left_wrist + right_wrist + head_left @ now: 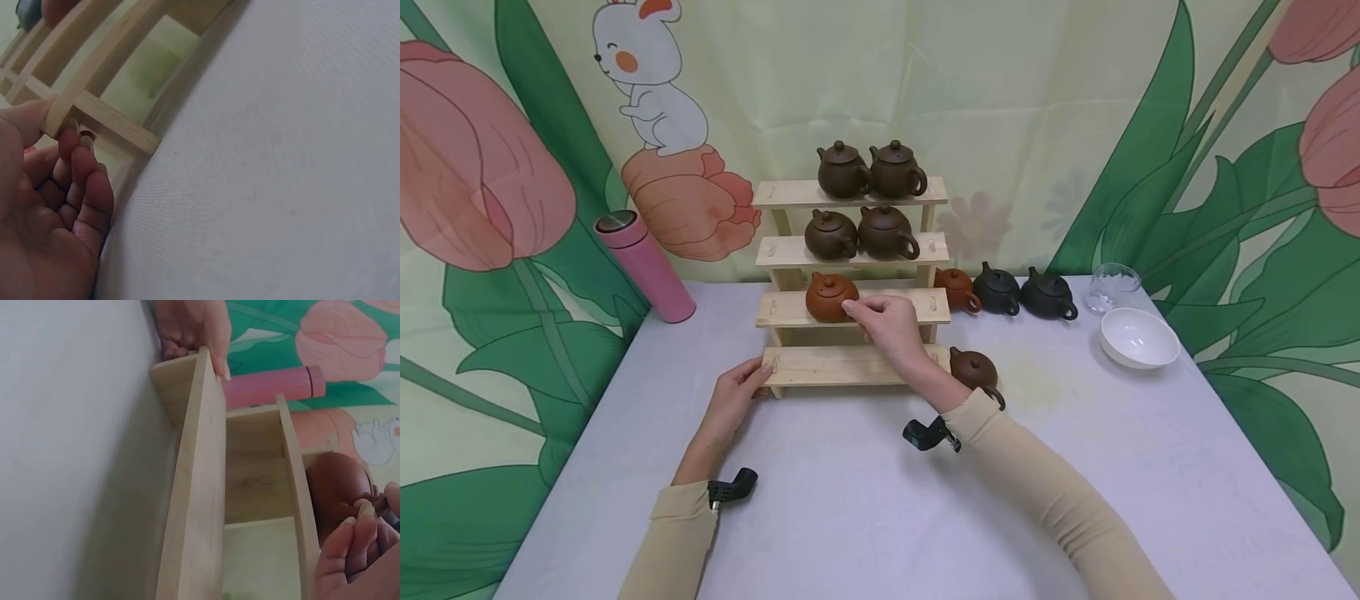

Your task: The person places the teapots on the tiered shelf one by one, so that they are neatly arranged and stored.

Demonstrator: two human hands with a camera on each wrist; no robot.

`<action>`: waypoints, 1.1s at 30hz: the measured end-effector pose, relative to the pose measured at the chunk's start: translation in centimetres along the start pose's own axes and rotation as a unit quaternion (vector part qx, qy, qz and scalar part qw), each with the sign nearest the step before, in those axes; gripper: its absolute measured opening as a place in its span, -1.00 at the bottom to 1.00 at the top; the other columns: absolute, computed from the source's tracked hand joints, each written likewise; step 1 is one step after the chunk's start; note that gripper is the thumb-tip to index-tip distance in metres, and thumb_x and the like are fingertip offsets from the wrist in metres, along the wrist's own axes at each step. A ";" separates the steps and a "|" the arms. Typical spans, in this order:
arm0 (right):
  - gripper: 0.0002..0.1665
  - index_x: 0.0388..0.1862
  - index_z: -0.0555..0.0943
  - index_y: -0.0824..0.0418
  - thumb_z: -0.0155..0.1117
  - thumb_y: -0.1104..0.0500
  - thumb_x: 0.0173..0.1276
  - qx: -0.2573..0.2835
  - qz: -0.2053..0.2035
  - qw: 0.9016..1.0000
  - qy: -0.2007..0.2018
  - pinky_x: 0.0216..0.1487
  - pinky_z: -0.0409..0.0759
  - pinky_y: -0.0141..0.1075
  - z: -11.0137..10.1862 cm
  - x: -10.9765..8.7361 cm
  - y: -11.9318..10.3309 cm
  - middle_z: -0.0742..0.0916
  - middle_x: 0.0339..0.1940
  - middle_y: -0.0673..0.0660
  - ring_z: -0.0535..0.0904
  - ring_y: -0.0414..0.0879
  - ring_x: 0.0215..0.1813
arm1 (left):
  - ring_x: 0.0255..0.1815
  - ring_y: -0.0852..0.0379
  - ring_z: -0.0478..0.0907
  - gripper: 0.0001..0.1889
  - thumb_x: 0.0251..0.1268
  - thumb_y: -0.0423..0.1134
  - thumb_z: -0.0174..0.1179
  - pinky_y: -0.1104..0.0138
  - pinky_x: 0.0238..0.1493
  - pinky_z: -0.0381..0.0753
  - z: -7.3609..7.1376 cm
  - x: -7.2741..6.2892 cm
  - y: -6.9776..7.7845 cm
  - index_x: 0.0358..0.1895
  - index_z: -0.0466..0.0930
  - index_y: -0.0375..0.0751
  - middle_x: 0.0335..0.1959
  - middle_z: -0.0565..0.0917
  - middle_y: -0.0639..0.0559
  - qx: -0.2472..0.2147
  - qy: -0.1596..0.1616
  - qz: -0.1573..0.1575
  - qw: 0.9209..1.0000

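A reddish-brown clay teapot (829, 298) stands on the second tier from the bottom of a wooden stepped display rack (820, 367). My right hand (891, 329) pinches the teapot's handle between thumb and fingers; the right wrist view shows the teapot (337, 487) at the tier's board. With thumb on top and fingertips underneath, my left hand (733, 396) grips the left end of the lowest board (94, 94). Dark brown teapots (842, 171) stand in pairs on the upper two tiers.
Right of the rack stand another reddish teapot (957, 289), two black teapots (997, 289) and, nearer, a brown teapot (973, 368) partly behind my right forearm. A glass cup (1112, 287) and white bowl (1140, 338) stand far right. A pink bottle (647, 267) stands back left.
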State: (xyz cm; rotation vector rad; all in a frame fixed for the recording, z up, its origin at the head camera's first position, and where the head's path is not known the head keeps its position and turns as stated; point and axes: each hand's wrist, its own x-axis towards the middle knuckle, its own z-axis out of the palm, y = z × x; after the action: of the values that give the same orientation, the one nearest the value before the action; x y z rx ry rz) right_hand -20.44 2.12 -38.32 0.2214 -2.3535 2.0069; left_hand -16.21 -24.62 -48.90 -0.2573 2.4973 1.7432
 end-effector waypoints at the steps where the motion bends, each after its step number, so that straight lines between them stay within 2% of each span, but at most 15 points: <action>1: -0.63 -0.36 0.74 0.30 0.41 -0.03 0.30 -0.003 -0.001 1.000 -0.001 -0.46 0.47 -0.33 0.0 0.0 0.0 0.57 -0.62 -0.01 0.49 0.15 -0.46 | -0.05 0.16 0.51 -0.31 0.41 0.26 0.07 0.51 -0.11 0.56 0.0 0.0 0.0 0.42 0.39 -0.13 0.25 0.58 -0.09 0.000 -0.001 0.000 1.000; 6: -0.68 -0.30 0.77 0.22 0.40 -0.03 0.31 -0.014 -0.006 1.000 -0.012 -0.38 0.58 -0.23 -0.8 0.2 -0.1 0.63 -0.53 0.10 0.50 -0.06 -0.47 | -0.05 0.16 0.51 -0.31 0.41 0.25 0.07 0.51 -0.11 0.56 0.0 -0.1 0.2 0.42 0.39 -0.13 0.25 0.58 -0.09 0.001 -0.003 0.001 1.000; 10: -0.72 -0.17 0.77 0.13 0.38 -0.03 0.32 -0.019 -0.001 1.000 -0.021 -0.33 0.63 -0.16 -2.1 0.1 -0.4 0.68 -0.44 0.13 0.53 -0.03 -0.41 | -0.05 0.15 0.51 -0.30 0.41 0.26 0.06 0.51 -0.10 0.56 -0.1 -0.2 0.4 0.43 0.38 -0.13 0.24 0.58 -0.10 0.004 -0.004 0.003 1.000; 17: -0.66 -0.04 0.75 0.13 0.37 -0.05 0.34 -0.057 0.000 0.998 -0.028 -0.41 0.58 -0.32 -5.1 0.2 -0.3 0.73 -0.32 0.22 0.53 -0.14 -0.49 | -0.06 0.13 0.49 -0.31 0.41 0.26 0.05 0.51 -0.11 0.54 -0.1 -0.1 0.2 0.43 0.38 -0.11 0.22 0.59 -0.10 0.010 0.001 -0.001 1.000; 20: -0.63 -0.01 0.73 0.15 0.35 -0.05 0.35 -0.072 0.006 0.997 -0.029 -0.42 0.58 -0.32 -6.5 0.2 0.0 0.73 -0.32 0.18 0.55 -0.03 -0.46 | -0.04 0.12 0.49 -0.30 0.41 0.26 0.05 0.52 -0.11 0.54 -0.1 -0.1 0.2 0.44 0.37 -0.11 0.23 0.58 -0.09 0.009 0.000 -0.004 1.000; 23: -0.64 -0.01 0.73 0.18 0.35 -0.03 0.36 -0.086 0.008 0.996 -0.025 -0.43 0.55 -0.28 -7.9 0.0 0.3 0.70 -0.39 0.07 0.55 0.19 -0.40 | -0.02 0.11 0.50 -0.29 0.40 0.28 0.06 0.52 -0.11 0.55 -0.1 -0.1 0.1 0.44 0.37 -0.10 0.24 0.58 -0.07 0.007 0.000 -0.006 1.000; 26: -0.65 -0.03 0.73 0.19 0.34 -0.01 0.36 -0.098 0.004 0.995 -0.020 -0.44 0.53 -0.28 -9.1 -0.2 0.4 0.70 -0.40 0.09 0.53 0.29 -0.36 | -0.02 0.11 0.51 -0.27 0.39 0.30 0.06 0.52 -0.11 0.56 -0.1 0.0 0.1 0.45 0.36 -0.10 0.24 0.58 -0.06 0.007 0.000 -0.006 1.000; 30: -0.69 -0.07 0.73 0.16 0.35 0.00 0.35 -0.111 0.007 0.994 -0.015 -0.46 0.51 -0.28 -10.7 -0.7 0.6 0.72 -0.32 0.25 0.54 0.15 -0.45 | -0.04 0.13 0.50 -0.27 0.40 0.29 0.04 0.51 -0.11 0.56 -0.1 0.0 0.1 0.45 0.35 -0.12 0.25 0.57 -0.09 0.012 -0.001 -0.003 1.000; 33: -0.70 -0.06 0.72 0.14 0.34 0.00 0.37 -0.128 0.018 0.991 -0.018 -0.40 0.56 -0.21 -11.9 -1.2 0.8 0.73 -0.28 0.31 0.52 0.03 -0.48 | -0.06 0.14 0.49 -0.27 0.41 0.28 0.04 0.51 -0.11 0.55 -0.1 0.0 0.2 0.45 0.35 -0.13 0.24 0.57 -0.10 0.013 -0.001 -0.002 1.000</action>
State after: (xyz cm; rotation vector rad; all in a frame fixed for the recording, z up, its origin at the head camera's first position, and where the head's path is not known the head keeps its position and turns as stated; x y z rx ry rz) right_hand -20.08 14.12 -37.36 0.2065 -2.6236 1.7023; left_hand -16.21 -24.61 -48.74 -0.2587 2.5133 1.7077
